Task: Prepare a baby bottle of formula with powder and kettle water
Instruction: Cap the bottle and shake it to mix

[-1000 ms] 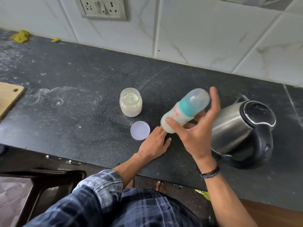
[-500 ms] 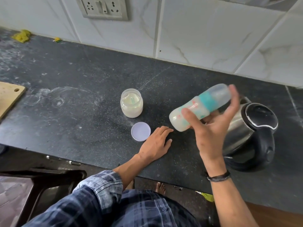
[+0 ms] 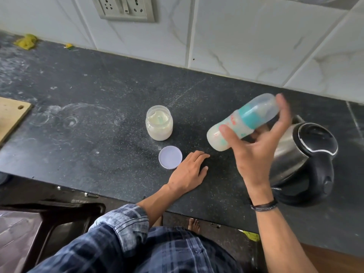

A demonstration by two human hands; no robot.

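My right hand (image 3: 254, 152) grips a capped baby bottle (image 3: 242, 123) with a teal collar and milky liquid inside, tilted nearly sideways above the counter, cap toward the upper right. My left hand (image 3: 189, 172) lies flat on the black counter (image 3: 98, 125), fingers apart, holding nothing. An open jar of pale powder (image 3: 159, 125) with a scoop inside stands left of the bottle. Its round white lid (image 3: 170, 157) lies flat just left of my left fingertips. A steel kettle with a black lid and handle (image 3: 307, 154) sits on the right, partly behind my right hand.
A wooden cutting board (image 3: 11, 115) pokes in at the left edge. White tiled wall with a socket plate (image 3: 126, 8) runs along the back. Yellow scraps (image 3: 26, 41) lie at the far left. A dark chair (image 3: 49, 219) stands below the counter's front edge.
My right hand has swung the bottle up and to the right, then slightly back, tilting it flatter, in front of the kettle. My left hand stayed flat on the counter.
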